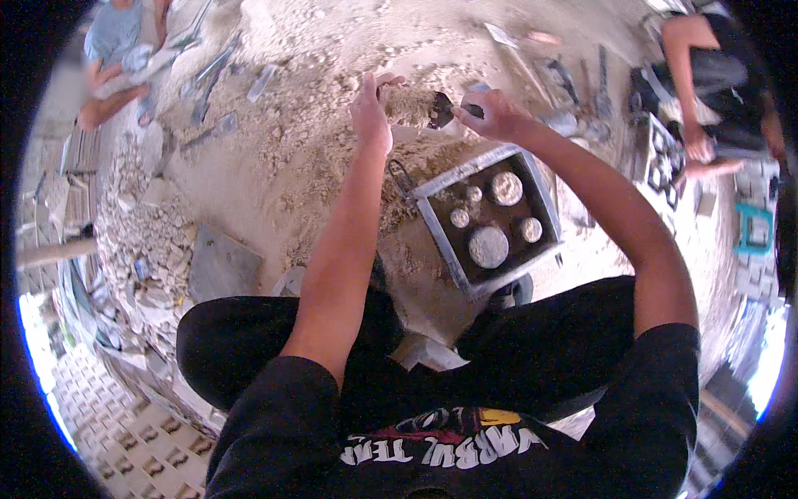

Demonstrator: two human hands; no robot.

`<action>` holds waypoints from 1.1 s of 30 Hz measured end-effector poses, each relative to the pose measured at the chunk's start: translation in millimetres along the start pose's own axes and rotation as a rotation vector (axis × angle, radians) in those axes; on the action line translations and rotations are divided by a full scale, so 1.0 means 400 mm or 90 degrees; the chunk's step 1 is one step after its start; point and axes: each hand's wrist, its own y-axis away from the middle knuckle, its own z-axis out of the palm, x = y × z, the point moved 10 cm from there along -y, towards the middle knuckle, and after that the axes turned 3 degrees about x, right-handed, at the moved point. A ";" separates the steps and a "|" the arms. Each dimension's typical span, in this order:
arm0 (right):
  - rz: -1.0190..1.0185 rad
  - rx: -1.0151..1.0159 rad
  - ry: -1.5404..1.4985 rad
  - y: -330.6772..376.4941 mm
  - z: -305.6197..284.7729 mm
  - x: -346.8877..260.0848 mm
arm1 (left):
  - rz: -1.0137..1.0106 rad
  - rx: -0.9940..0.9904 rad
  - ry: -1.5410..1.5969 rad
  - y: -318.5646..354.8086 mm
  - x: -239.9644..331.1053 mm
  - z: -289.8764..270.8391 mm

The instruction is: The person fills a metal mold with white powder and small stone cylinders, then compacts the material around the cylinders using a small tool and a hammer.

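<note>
My right hand (496, 116) is closed on the handle of a small trowel (441, 110) with a dark blade. Sandy, crumbly mix (409, 106) is heaped along the blade, toward my left hand. At the far end of that heap is my left hand (371, 114), its fingers apart and bent a little beside the mix. Just nearer than both hands, slightly right, sits a square metal mould box (443, 243), tilted in view. Inside it, several round pieces of different sizes, such as a large grey disc (489, 248), stand among darker material. A wire loop handle (401, 178) sticks out from its left corner.
Loose sandy mix (283, 137) spreads over the ground ahead and left. Hand tools, including a trowel (218, 129), lie about. A flat grey slab (224, 262) rests at left near rubble. Two other people sit at far left and far right; a second mould (662, 158) is by the right one.
</note>
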 end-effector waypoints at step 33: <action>0.494 0.050 0.046 0.824 -0.215 -0.020 | 0.430 -0.507 -0.674 0.746 -0.313 0.474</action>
